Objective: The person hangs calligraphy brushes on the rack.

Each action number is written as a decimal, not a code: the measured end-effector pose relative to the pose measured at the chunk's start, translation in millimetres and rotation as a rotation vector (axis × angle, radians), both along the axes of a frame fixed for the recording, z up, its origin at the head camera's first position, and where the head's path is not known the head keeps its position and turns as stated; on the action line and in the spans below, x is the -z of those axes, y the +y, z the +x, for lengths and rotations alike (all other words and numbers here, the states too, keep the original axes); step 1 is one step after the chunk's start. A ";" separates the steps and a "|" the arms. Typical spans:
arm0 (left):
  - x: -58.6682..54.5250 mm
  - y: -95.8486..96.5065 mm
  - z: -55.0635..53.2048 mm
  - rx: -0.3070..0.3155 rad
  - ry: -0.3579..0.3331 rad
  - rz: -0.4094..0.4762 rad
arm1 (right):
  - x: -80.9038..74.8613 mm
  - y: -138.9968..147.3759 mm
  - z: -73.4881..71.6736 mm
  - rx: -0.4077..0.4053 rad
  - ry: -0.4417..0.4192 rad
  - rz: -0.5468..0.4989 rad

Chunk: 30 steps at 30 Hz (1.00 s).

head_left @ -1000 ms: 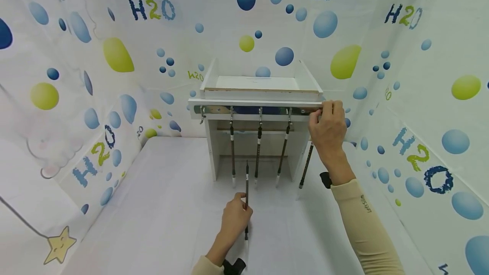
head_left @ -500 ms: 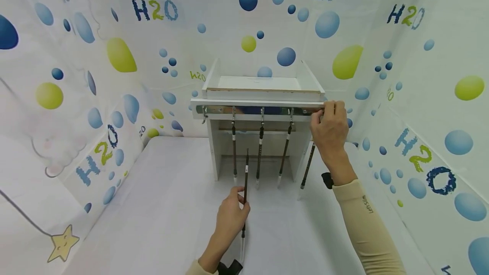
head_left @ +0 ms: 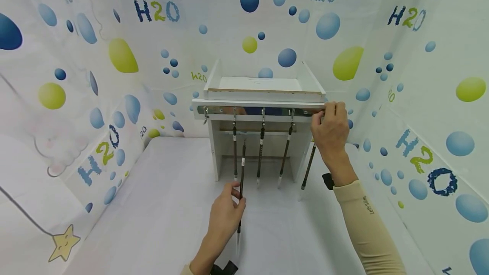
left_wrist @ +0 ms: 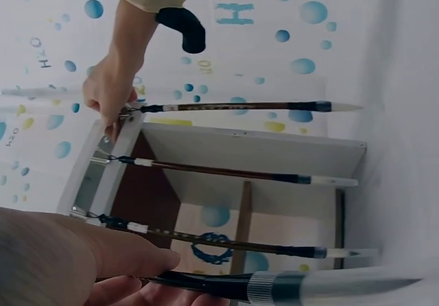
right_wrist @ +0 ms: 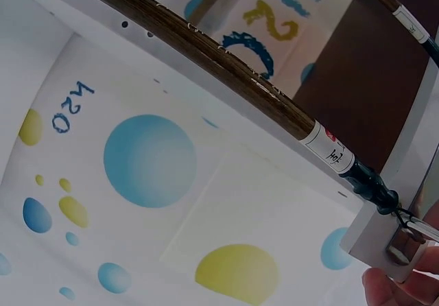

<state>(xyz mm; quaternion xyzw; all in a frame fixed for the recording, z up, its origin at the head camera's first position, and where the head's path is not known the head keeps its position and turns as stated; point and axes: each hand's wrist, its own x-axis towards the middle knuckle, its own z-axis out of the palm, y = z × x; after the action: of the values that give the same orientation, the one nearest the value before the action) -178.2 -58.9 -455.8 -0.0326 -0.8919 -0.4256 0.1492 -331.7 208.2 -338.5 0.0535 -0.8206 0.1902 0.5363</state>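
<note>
My left hand (head_left: 223, 209) holds a calligraphy brush (head_left: 242, 169) between thumb and fingers, its bristle end down and its loop end up. In the left wrist view this brush's dark ferrule and pale, covered bristles (left_wrist: 357, 285) lie close to the camera. My right hand (head_left: 330, 128) grips the right end of the hook rail (head_left: 305, 112) on a white rack (head_left: 214, 152). Several brushes hang by their loops from the rail's hooks, among them a brown brush (right_wrist: 226, 66) right beside my right fingers. The leftmost hook (head_left: 206, 114) bears no brush.
An open white tray top (head_left: 259, 83) forms the rack's upper part. Below, a wooden crossbar (head_left: 248, 130) joins its side panels. A white cloth (head_left: 153, 207) covers the table, and printed sheets (head_left: 126, 7) stand as walls behind and at both sides.
My left hand has moved up and left with the brush, whose top now overlaps the rack's opening near the leftmost hanging brush. My right hand keeps its grip on the rail end.
</note>
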 end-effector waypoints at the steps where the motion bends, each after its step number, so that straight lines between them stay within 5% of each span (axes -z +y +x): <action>1: -2.2 -1.4 0.3 -0.002 0.004 0.001 | 0.1 0.2 -0.1 0.002 0.000 0.003; 16: -20.8 -25.5 -2.6 -0.071 0.089 0.012 | 0.4 2.5 -0.4 0.010 0.012 0.034; 30: -26.4 -41.9 -6.9 -0.141 0.095 0.024 | 2.4 1.7 -2.9 -0.006 0.036 0.009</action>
<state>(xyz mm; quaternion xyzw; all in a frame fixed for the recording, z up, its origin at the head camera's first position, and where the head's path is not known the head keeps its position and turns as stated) -185.1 -100.8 -429.4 0.0119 -0.8786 -0.4229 0.2215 -334.6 209.9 -340.8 0.0616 -0.8114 0.1870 0.5503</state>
